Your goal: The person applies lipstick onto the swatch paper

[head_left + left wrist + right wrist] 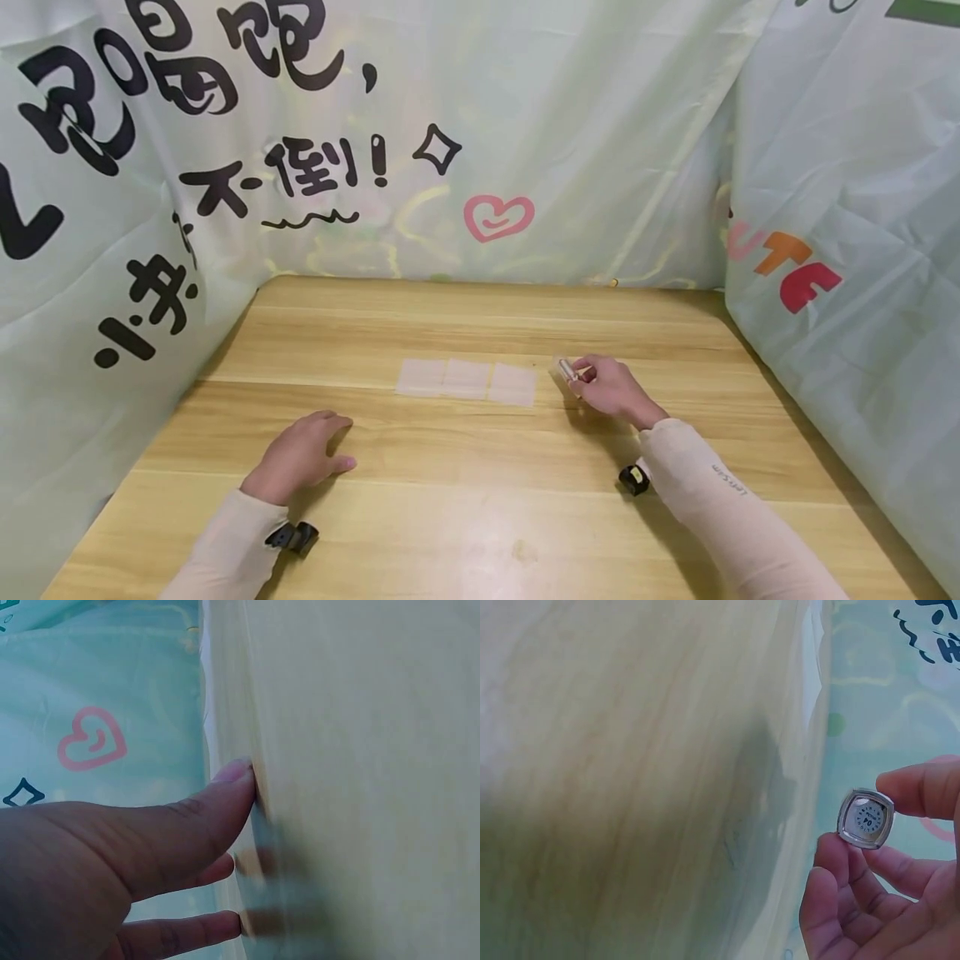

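My right hand (pixel 611 387) pinches a small silver lipstick-like tube (pixel 567 371) between thumb and fingers, over the right part of the table. In the right wrist view the tube's rounded-square end (pixel 865 819) faces the camera, with a metal rim and tiny round print. Just left of that hand, three pale, thin square sheets (pixel 467 379) lie side by side in a row. My left hand (pixel 303 454) is low over the left part of the table, fingers relaxed and thumb apart, holding nothing. In the left wrist view its thumb (pixel 214 806) and fingertips show close to the tabletop.
The light wood table (pixel 480 333) is bounded by pale cloth at the back and both sides, printed with black lettering and a pink heart (pixel 498 218). A dark wrist camera (pixel 634 480) hangs at the right sleeve, and another (pixel 294 539) at the left.
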### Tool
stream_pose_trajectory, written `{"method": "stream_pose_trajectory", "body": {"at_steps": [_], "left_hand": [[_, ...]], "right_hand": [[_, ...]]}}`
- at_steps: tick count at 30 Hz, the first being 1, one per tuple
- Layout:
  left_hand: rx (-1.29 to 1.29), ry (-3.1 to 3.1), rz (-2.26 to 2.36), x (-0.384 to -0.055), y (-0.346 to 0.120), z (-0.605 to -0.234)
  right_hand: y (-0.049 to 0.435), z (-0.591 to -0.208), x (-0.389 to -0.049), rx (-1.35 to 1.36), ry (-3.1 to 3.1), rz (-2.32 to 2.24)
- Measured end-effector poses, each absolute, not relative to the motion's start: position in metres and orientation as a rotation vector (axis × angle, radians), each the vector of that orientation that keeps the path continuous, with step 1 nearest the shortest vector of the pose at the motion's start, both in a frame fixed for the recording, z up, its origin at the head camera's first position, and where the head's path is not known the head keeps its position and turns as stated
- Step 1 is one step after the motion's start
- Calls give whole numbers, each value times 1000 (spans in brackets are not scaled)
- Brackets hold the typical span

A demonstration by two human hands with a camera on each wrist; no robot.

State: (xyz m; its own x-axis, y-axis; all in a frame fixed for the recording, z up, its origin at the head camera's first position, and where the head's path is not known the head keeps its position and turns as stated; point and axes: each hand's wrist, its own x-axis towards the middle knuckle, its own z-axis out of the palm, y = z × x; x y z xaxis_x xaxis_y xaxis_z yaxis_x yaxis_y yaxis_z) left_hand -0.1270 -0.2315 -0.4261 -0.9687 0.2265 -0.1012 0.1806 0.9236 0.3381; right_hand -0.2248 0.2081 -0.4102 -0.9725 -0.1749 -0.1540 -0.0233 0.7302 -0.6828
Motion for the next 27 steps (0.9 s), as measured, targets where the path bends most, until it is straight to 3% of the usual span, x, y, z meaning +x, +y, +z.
{"method": "stream_pose_trajectory", "body": {"at_steps": [27], "left_hand": [[307, 2916, 592, -134, -230, -417]], "right_hand": [[207, -403, -223, -240, 2756, -1136]]}}
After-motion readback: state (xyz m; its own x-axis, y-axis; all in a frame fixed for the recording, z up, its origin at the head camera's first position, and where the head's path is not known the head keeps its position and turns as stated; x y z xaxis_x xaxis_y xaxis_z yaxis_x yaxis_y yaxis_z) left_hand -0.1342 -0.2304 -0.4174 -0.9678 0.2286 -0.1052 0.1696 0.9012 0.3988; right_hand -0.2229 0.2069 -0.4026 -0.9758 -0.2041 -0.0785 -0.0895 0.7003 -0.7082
